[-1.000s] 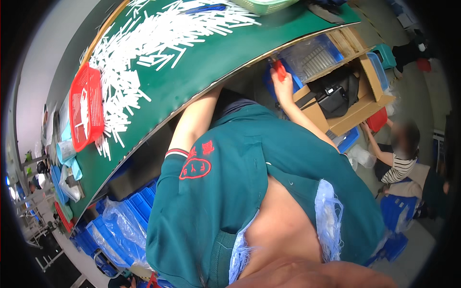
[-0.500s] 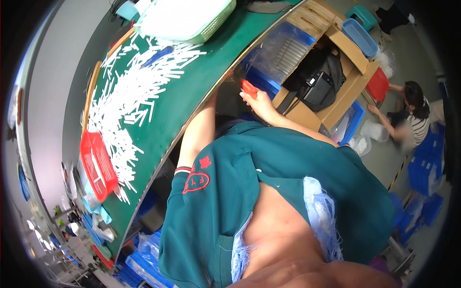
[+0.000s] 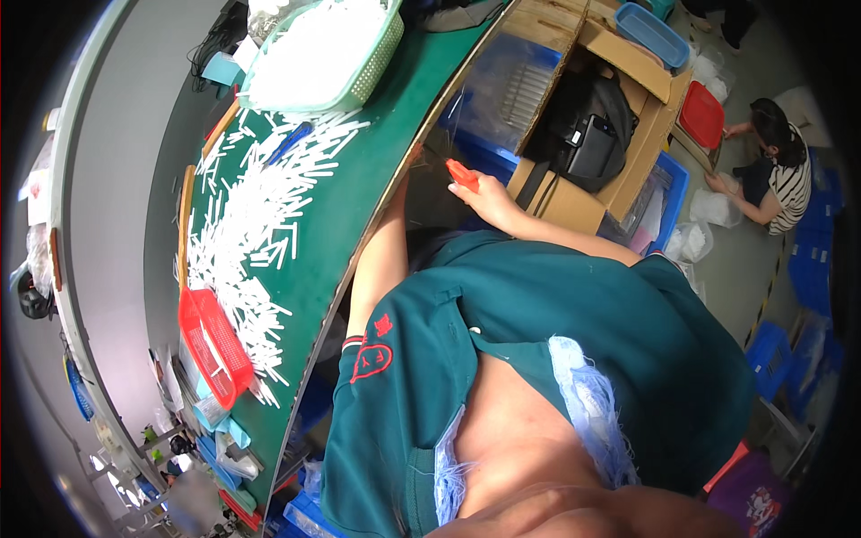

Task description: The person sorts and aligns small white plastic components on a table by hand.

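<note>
My right hand (image 3: 487, 199) is closed round a red-handled tool (image 3: 462, 174). Its working end points toward the table edge, too small to make out. My left forearm (image 3: 381, 260) runs up along the table's edge. Only a sliver of my left hand (image 3: 414, 155) shows there; its fingers are hidden by the edge of the green table (image 3: 314, 224). On that table lies a wide spread of short white sticks (image 3: 238, 233), beside both arms.
A pale green basket (image 3: 377, 76) full of white pieces stands at the table's far end. A red basket (image 3: 235, 363) lies at left. Right of my hands are a cardboard box (image 3: 659, 134) holding a black bag (image 3: 587, 134) and blue bins (image 3: 668, 206). Another person (image 3: 778, 170) crouches at far right.
The view has shifted slightly, so the table and boxes sit differently in the picture. My right hand still grips the red-handled tool near the table edge; my left stays by that edge.
</note>
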A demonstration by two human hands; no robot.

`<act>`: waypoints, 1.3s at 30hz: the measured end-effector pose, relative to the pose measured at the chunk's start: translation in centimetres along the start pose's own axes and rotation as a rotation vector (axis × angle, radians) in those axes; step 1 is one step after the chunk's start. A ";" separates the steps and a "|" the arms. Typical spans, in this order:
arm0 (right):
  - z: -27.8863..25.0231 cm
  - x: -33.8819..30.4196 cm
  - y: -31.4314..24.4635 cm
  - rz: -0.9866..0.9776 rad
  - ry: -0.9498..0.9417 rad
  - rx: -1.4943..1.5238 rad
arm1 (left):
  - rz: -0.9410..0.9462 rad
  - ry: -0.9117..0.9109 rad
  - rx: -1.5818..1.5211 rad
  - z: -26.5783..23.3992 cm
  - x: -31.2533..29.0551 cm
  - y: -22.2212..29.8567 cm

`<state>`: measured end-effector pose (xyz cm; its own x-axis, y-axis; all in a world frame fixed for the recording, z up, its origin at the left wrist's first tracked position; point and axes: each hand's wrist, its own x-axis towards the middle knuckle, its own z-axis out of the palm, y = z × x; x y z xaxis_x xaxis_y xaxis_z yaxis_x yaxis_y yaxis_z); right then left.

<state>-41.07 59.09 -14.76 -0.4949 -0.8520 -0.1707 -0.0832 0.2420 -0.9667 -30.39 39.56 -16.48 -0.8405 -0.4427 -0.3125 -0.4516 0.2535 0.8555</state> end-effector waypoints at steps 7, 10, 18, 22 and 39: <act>1.1 0.0 0.5 -0.180 0.152 -0.097 | 0.044 0.054 0.125 0.0 -4.3 -0.2; 1.4 0.5 0.4 -0.315 0.191 -0.176 | 0.049 0.087 0.176 0.0 -5.9 -0.3; 4.0 4.6 5.5 -0.171 0.302 -0.086 | -0.097 0.148 -0.051 3.4 -14.0 1.9; 3.0 7.0 7.6 -0.055 0.272 -0.077 | -0.009 -0.075 -0.651 0.6 -19.9 13.1; 0.4 -0.6 -13.8 0.013 -1.223 -0.622 | 0.124 0.274 -1.335 -8.8 -25.5 10.7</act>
<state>-39.30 56.07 -1.35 0.5457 -0.6321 -0.5501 -0.6156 0.1430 -0.7750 -11.18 46.03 4.30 -0.6977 -0.6723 -0.2476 0.3823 -0.6417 0.6649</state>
